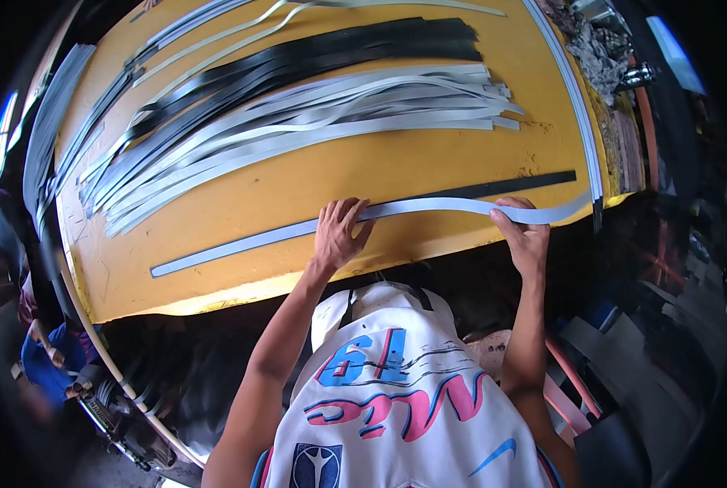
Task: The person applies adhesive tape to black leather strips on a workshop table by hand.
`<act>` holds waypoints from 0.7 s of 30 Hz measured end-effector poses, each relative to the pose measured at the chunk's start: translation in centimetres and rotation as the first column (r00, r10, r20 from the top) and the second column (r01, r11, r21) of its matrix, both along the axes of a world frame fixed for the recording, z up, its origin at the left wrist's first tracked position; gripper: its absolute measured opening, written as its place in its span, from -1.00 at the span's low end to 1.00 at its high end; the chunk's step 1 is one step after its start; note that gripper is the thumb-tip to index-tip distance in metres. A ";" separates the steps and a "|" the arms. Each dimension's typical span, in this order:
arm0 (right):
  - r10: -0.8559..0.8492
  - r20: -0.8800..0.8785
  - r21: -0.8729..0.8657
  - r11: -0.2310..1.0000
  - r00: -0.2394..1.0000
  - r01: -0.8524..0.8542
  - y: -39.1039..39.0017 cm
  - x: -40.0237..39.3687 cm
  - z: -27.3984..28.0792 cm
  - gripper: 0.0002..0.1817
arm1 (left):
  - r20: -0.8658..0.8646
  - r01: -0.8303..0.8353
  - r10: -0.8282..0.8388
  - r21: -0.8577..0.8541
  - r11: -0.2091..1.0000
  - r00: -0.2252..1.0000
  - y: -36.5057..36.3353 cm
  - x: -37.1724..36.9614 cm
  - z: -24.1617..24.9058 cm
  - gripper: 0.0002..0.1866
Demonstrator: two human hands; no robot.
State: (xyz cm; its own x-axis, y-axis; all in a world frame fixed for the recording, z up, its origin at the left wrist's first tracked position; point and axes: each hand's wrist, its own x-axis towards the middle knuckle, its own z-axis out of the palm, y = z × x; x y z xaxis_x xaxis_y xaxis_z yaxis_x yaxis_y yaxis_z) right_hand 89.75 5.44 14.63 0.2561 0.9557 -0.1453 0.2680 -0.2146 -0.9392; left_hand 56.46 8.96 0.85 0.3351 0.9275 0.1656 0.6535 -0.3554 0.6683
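Observation:
A long light grey strip (428, 205) runs along the near side of the yellow table. Its left part lies over a black strip (534, 182), whose right part shows uncovered; the grey strip's right part curves up off it. My left hand (341, 232) rests on the grey strip near its middle, fingers spread and pressing it down. Farther right, my right hand (524, 232) pinches the same strip between thumb and fingers, with the strip's right end bending away beyond it.
On the yellow table (298, 183) lie a pile of light grey strips (323, 118) and a pile of black strips (363, 50). More strips hang over the left edge (54, 122). Long strips (571, 89) line the right edge. A person in blue (50, 358) is at lower left.

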 end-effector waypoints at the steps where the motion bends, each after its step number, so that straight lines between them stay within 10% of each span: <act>1: -0.004 0.010 -0.003 1.000 1.000 0.004 0.0 -0.1 0.2 -0.80 | 0.004 0.038 -0.038 0.022 0.999 0.999 0.3 0.0 -0.2 -0.53; 21: -0.036 0.046 -0.070 0.997 0.998 0.039 1.2 1.1 -2.5 -0.79 | 0.066 0.078 -0.088 0.140 0.987 0.994 0.5 0.0 -1.2 -0.71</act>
State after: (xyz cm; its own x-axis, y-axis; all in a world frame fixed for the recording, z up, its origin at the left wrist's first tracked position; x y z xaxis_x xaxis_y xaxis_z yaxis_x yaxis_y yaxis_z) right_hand 90.83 6.68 12.12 0.2992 0.9329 -0.2003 0.2997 -0.2912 -0.9085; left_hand 56.43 9.46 -0.37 0.3928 0.8640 0.3151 0.5702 -0.4976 0.6537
